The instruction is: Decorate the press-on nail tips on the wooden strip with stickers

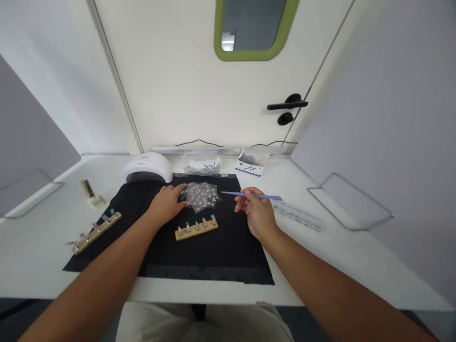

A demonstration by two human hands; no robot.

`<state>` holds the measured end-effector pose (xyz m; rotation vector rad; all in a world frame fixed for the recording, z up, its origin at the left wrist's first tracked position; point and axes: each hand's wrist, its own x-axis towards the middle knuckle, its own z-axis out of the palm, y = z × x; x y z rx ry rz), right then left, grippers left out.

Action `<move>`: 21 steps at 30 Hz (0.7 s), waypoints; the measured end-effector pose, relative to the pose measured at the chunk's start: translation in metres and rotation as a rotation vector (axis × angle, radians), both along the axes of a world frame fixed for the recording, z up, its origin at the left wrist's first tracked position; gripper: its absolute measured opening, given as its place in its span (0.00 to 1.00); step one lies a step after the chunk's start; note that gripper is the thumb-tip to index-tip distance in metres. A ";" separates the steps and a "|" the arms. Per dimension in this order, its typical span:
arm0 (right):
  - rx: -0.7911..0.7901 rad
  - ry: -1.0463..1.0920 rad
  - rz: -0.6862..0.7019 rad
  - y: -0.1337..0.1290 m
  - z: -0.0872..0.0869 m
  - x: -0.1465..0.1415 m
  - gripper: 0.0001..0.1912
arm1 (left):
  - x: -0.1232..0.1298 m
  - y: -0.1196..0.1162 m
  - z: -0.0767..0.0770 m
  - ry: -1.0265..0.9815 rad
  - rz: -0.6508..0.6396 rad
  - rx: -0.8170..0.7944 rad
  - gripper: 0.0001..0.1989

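Note:
My left hand (166,203) grips the left edge of a fanned stack of clear nail sticker sheets (202,195) with small pale and reddish motifs, its thumb and fingers around that side. In my right hand (259,211) are purple tweezers (265,196), held like a pen, the fine tip pointing left towards the sheets without touching them. Just below the sheets, a wooden nail stand (197,230) carries several decorated nail tips. Another wooden stand (96,232) with nail tips lies slanted beyond my left forearm.
A black mat (213,256) covers the middle of the white table. Along the back are a white nail lamp (147,167), a clear plastic box (202,165) and an alcohol pads box (251,164). A gold-capped bottle (93,194) is at left; a wire bracket (351,202) at right.

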<state>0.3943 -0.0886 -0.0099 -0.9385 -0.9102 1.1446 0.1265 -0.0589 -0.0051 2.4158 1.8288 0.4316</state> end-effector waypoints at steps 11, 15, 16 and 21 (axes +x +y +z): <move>0.287 -0.014 0.145 -0.014 0.049 -0.037 0.11 | -0.005 -0.013 0.010 -0.286 -0.233 0.110 0.18; 0.347 -0.038 0.248 -0.012 0.054 -0.056 0.10 | -0.004 -0.020 0.018 -0.349 -0.280 0.163 0.20; 0.361 -0.052 0.268 -0.012 0.053 -0.058 0.10 | -0.005 -0.021 0.019 -0.358 -0.297 0.174 0.20; 0.436 -0.126 0.285 -0.014 0.041 -0.055 0.08 | -0.005 -0.022 0.020 -0.407 -0.377 0.212 0.19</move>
